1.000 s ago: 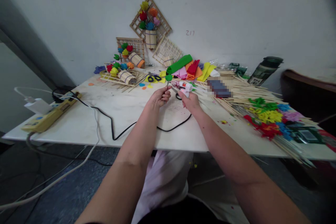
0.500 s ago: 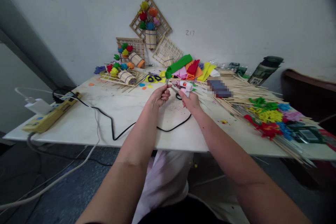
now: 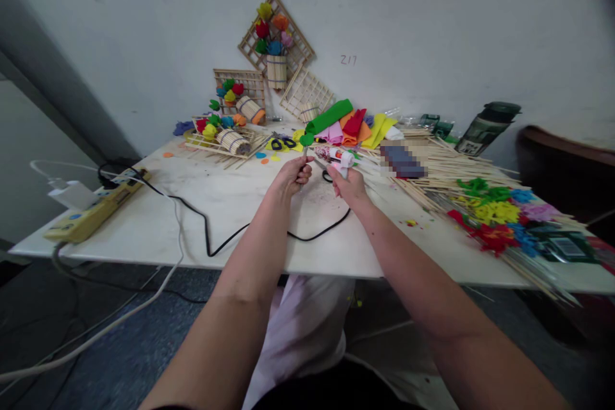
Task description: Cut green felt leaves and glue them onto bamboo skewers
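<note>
Pinched in the left hand (image 3: 291, 175), a stick topped with a green flower (image 3: 306, 139) met the right hand's (image 3: 350, 184) glue gun (image 3: 337, 157); many finished flowers (image 3: 494, 218) already lay on the bench (image 3: 230, 205).

single head-worn view, looking forward and down, near, over table (image 3: 230, 205) toward wall (image 3: 432, 25)
</note>
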The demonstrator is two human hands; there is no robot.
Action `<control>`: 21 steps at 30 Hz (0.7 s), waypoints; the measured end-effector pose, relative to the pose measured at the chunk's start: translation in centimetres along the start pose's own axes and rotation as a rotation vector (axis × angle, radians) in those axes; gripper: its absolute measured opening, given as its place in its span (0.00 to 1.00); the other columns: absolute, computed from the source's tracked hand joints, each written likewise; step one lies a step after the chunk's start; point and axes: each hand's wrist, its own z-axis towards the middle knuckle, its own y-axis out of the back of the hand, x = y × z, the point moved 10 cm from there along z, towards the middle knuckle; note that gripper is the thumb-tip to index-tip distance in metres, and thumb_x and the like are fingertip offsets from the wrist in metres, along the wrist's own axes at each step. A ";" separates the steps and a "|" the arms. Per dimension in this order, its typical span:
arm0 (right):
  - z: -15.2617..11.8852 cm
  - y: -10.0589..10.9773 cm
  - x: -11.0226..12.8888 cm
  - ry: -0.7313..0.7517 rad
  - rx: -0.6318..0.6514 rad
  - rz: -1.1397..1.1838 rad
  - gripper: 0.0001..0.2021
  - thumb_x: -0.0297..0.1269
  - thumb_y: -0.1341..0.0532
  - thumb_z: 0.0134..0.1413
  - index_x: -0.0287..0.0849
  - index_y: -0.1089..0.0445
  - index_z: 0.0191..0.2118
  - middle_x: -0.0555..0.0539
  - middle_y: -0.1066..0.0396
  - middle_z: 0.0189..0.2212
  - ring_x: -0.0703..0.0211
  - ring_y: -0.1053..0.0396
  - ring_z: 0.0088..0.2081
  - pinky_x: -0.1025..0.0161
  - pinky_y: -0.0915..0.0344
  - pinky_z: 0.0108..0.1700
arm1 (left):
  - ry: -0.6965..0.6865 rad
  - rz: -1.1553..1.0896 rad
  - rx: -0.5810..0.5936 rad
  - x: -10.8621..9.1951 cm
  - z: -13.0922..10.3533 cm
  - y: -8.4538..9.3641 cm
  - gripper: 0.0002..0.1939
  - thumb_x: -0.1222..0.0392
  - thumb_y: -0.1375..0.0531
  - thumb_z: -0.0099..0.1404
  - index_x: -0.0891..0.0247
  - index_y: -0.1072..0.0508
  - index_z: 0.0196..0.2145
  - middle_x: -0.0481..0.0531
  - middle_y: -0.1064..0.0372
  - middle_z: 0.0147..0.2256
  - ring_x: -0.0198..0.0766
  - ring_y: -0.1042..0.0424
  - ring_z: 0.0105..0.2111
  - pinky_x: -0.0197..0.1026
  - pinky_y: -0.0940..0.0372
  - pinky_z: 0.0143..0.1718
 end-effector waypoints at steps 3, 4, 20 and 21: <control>0.0 0.0 0.0 0.005 -0.002 -0.001 0.20 0.56 0.44 0.47 0.41 0.34 0.27 0.54 0.43 0.09 0.65 0.42 0.13 0.68 0.41 0.17 | -0.023 0.030 -0.016 -0.1 0.1 0.2 0.05 0.66 0.52 0.63 0.65 0.37 0.32 0.40 0.52 0.14 0.23 0.56 0.11 0.26 0.64 0.12; 0.0 0.0 0.0 0.002 0.001 0.000 0.20 0.56 0.44 0.47 0.41 0.34 0.27 0.54 0.42 0.09 0.65 0.42 0.13 0.68 0.41 0.17 | -0.032 0.041 -0.022 -0.2 0.1 0.3 0.06 0.66 0.52 0.63 0.64 0.37 0.32 0.40 0.53 0.14 0.23 0.56 0.10 0.27 0.64 0.12; -0.1 0.1 0.4 0.008 0.021 -0.062 0.18 0.54 0.44 0.48 0.42 0.35 0.26 0.54 0.42 0.09 0.65 0.41 0.14 0.68 0.41 0.18 | -0.039 0.133 -0.041 -0.3 -0.3 0.0 0.06 0.66 0.53 0.62 0.64 0.39 0.29 0.39 0.57 0.12 0.24 0.58 0.10 0.28 0.65 0.12; -0.1 0.1 0.4 0.006 0.022 -0.064 0.18 0.54 0.44 0.48 0.42 0.35 0.26 0.54 0.42 0.09 0.64 0.41 0.14 0.68 0.41 0.18 | -0.043 0.134 -0.037 -0.3 -0.3 0.0 0.06 0.66 0.53 0.62 0.64 0.39 0.29 0.39 0.57 0.12 0.24 0.59 0.10 0.28 0.65 0.12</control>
